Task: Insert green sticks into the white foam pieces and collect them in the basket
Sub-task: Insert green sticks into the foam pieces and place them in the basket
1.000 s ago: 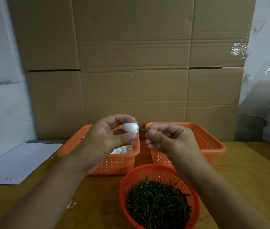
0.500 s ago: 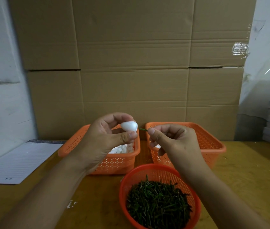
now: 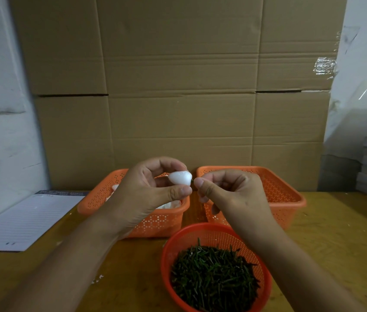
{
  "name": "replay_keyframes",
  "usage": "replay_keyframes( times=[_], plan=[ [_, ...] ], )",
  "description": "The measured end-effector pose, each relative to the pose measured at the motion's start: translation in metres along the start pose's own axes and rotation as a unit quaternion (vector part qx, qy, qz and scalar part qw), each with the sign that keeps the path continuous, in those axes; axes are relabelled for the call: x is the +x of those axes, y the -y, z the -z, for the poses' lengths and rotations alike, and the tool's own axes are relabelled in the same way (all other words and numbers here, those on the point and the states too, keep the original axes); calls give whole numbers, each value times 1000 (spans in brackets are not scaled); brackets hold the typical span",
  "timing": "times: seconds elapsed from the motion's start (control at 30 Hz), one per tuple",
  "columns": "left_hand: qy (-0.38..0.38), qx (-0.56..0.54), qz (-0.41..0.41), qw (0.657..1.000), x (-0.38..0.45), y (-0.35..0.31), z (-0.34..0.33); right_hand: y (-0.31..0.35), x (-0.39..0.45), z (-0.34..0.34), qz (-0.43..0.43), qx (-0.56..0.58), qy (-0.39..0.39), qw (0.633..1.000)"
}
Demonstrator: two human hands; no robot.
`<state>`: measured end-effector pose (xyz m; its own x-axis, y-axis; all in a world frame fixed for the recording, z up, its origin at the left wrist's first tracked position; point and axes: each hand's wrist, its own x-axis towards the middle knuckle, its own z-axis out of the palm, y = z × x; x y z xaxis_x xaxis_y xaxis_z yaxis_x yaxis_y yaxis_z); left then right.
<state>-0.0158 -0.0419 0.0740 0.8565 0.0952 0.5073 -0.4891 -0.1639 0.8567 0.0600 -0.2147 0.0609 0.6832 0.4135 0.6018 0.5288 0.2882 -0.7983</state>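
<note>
A white foam piece (image 3: 180,178) is held above the desk (image 3: 335,233) by the left hand (image 3: 148,194), pinched between the curled fingers above and the thumb below. The right hand (image 3: 229,194) is brought up against its blunt end, thumb and forefinger pinched together; only a dark speck of a green stick (image 3: 192,181) is seen between the fingertips and the foam, so most of the stick is hidden.

Behind the hands, toward the far edge of the desk, two rectangular orange baskets are set side by side. In the left basket (image 3: 155,221) more white foam pieces are partly seen. The inside of the right basket (image 3: 286,194) is largely hidden by the right hand. A round orange basket (image 3: 202,230) heaped with green sticks (image 3: 214,278) is placed at the near edge. A lined notepad (image 3: 27,219) lies at the left edge. A wall of cardboard (image 3: 178,86) is stood up behind the desk.
</note>
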Motion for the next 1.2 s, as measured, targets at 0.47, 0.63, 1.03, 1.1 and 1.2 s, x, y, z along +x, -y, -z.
replay_keyframes(
  times=[0.47, 0.63, 1.03, 1.1, 1.2],
  plan=[
    [0, 26, 3, 1000, -1, 0, -2, -2, -1, 0, 6, -31, 18, 999],
    [-12, 24, 8, 1000, -1, 1, -3, -3, -2, 0, 2, -18, 29, 999],
    [-9, 24, -9, 1000, 0, 2, -1, -5, -1, 1, -45, -5, 76, 996],
    [-9, 20, -15, 1000, 0, 2, 0, -6, -1, 1, -51, -13, 88, 995],
    [-9, 14, -15, 1000, 0, 2, 1, -8, -2, -1, -56, -22, 99, 993]
  ],
)
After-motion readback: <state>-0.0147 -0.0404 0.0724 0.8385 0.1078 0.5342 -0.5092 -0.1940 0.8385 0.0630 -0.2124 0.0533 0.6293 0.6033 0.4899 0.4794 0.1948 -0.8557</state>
